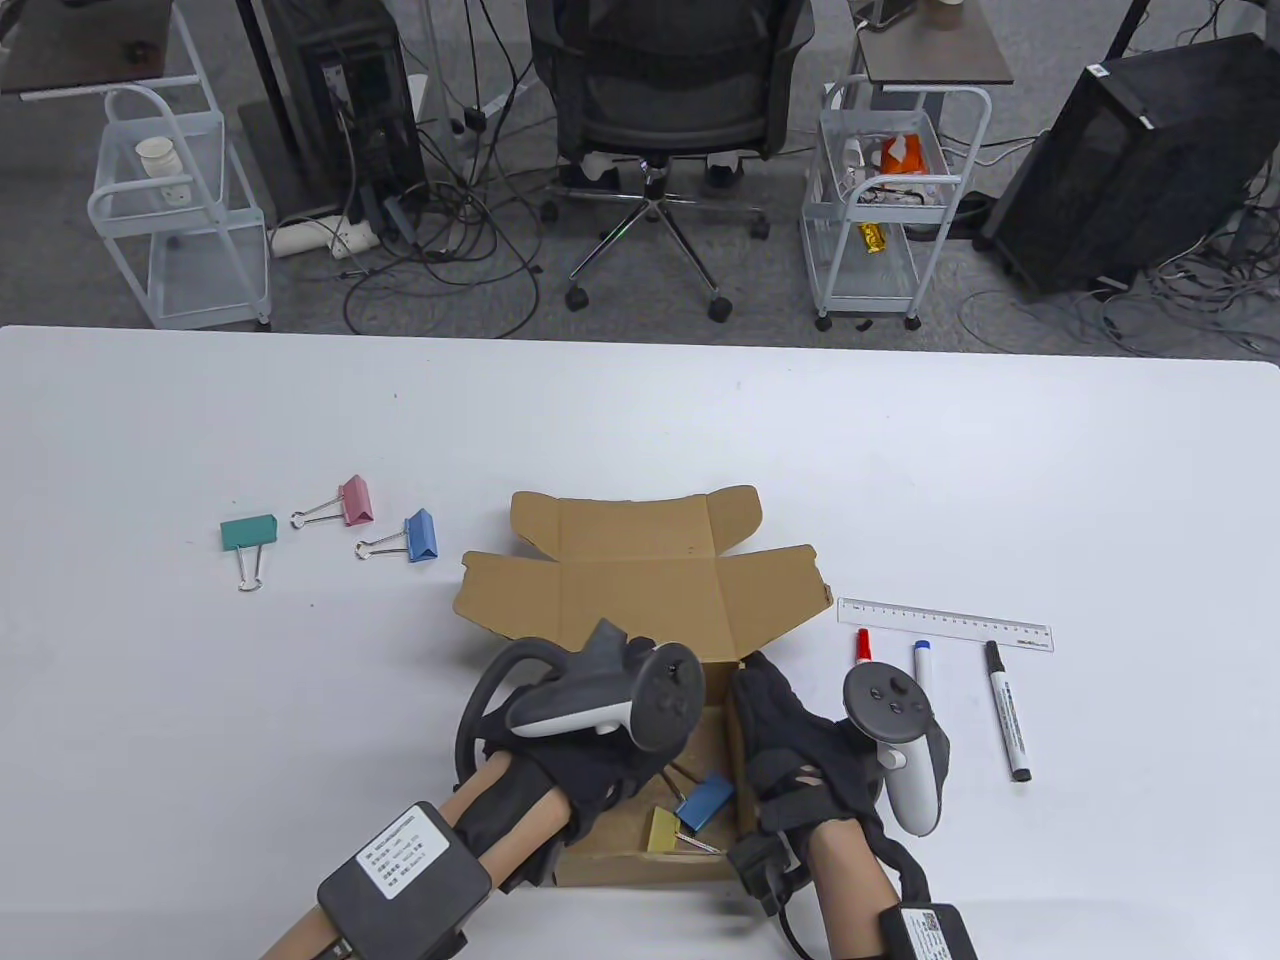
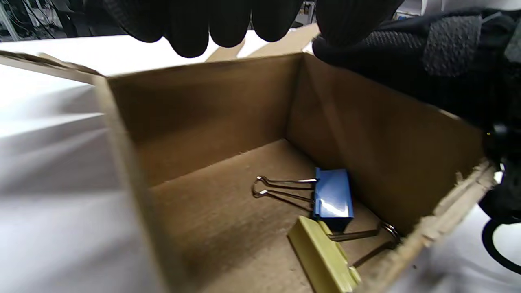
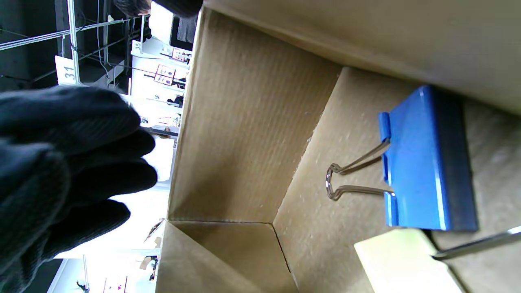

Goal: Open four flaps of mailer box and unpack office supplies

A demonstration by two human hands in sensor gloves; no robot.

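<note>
The brown mailer box [image 1: 640, 580] lies with its flaps spread open at the table's near middle. Inside it lie a blue binder clip [image 1: 703, 800] and a yellow binder clip [image 1: 662, 830]; both show in the left wrist view, blue [image 2: 331, 195] and yellow [image 2: 321, 256], and in the right wrist view, blue [image 3: 423, 162] and yellow [image 3: 403, 260]. My left hand [image 1: 640, 775] hovers over the box's opening, its fingers [image 2: 203, 24] empty above the clips. My right hand [image 1: 765, 700] rests on the box's right wall, its fingers [image 3: 61, 162] empty.
Green [image 1: 248, 533], pink [image 1: 355, 500] and blue [image 1: 421, 535] binder clips lie on the table to the left. A clear ruler [image 1: 945, 624] and red [image 1: 863, 646], blue [image 1: 924, 665] and black [image 1: 1008, 710] markers lie to the right of the box.
</note>
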